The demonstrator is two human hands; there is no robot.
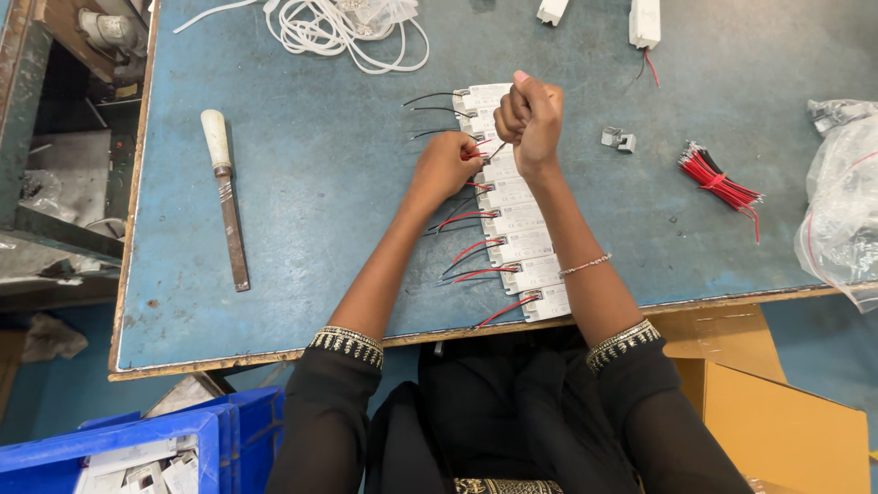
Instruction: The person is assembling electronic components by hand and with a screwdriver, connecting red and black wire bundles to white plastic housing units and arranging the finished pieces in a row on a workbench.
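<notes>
A worn blue worktable (320, 229) carries a row of white driver modules (517, 220), a white-handled file (226, 197), coiled white cable (343, 32), and a red wire bundle (722, 183).

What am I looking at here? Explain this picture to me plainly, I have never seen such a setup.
There is no machine: a person works with two bare hands, filmed by a camera worn on their head, looking down. The surface is a blue worktable. Down its middle runs a row of small white modules with red and black wires. The left hand pinches the wires at one module; the right hand is a closed fist above the row, what it grips is hidden. Around lie a file with a white handle, a coiled white cable, a bundle of red wires and a clear plastic bag.
</notes>
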